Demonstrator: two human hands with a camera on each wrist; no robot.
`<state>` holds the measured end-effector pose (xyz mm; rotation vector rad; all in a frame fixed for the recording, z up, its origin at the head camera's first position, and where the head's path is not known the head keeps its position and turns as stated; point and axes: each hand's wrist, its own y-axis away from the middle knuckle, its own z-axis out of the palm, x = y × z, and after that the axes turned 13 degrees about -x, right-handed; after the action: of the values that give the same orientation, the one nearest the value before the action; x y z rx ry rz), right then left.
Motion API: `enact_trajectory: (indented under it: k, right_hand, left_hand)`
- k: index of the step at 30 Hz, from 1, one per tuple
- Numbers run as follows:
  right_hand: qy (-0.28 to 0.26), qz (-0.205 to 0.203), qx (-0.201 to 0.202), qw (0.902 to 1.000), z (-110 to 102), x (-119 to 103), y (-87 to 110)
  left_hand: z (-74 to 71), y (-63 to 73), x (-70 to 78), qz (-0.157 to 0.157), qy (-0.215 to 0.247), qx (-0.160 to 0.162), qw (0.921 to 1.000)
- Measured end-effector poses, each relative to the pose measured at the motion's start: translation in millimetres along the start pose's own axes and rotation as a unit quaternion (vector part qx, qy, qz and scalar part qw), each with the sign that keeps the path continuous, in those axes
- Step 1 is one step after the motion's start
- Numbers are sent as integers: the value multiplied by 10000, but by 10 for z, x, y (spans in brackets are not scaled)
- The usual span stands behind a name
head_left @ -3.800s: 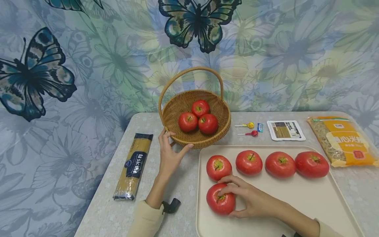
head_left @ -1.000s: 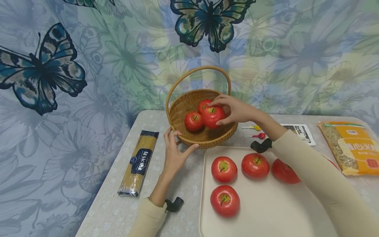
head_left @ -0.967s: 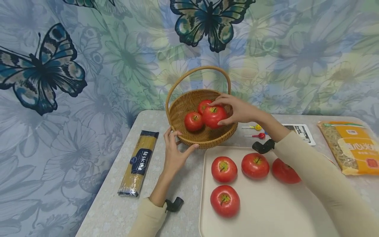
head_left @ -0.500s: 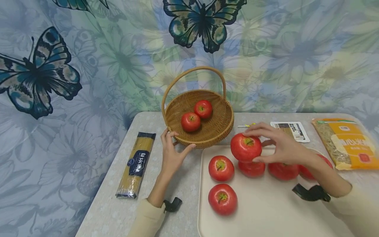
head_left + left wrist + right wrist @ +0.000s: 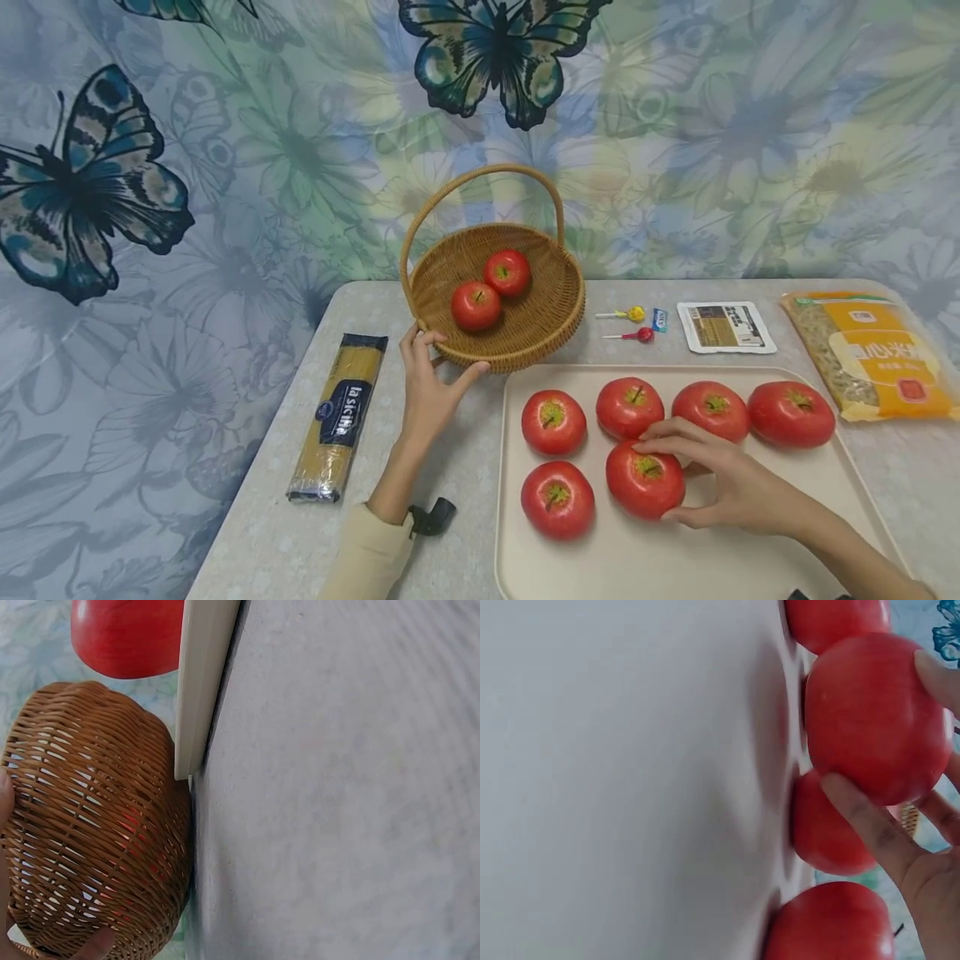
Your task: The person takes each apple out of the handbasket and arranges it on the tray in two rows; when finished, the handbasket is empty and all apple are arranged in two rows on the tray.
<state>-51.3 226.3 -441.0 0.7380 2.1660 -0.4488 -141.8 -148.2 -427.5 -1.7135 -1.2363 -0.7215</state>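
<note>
Red and glossy, the round apple (image 5: 642,485) in the right hand (image 5: 738,483) has a yellow-green patch round its hollow and a small stem. The fingers pinch it, thumb on the near side and fingertips on the far side, holding it just above the cream tray (image 5: 645,573) among five other apples (image 5: 557,502). The left hand (image 5: 433,400), thumb and fingers spread apart, grips the edge of the tilted wicker basket (image 5: 543,329), where two red apples (image 5: 476,307) lie touching.

The right hand covers part of its apple, and the tray's near edge is cut off in the head view. In the left wrist view, the basket's apples are only red patches through the weave, another apple is cut off at the top, and little of the left hand shows. The bottom apple in the right wrist view is cut off too.
</note>
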Motion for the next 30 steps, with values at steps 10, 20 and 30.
enact_trajectory:
  k: [10, 20, 30]
  right_hand:
    - [723, 481, -158, 9961, 104, 40, 13]
    - [1017, 259, 209, 9943, 44, -13, 49]
    - [1298, -172, 106, 9913, -385, -305, -229]
  left_hand:
    - [-30, 20, 87, 22, -3, 17, 10000]
    - [-22, 19, 93, 28, -6, 24, 10000]
    - [-15, 26, 92, 74, 6, -2, 10000]
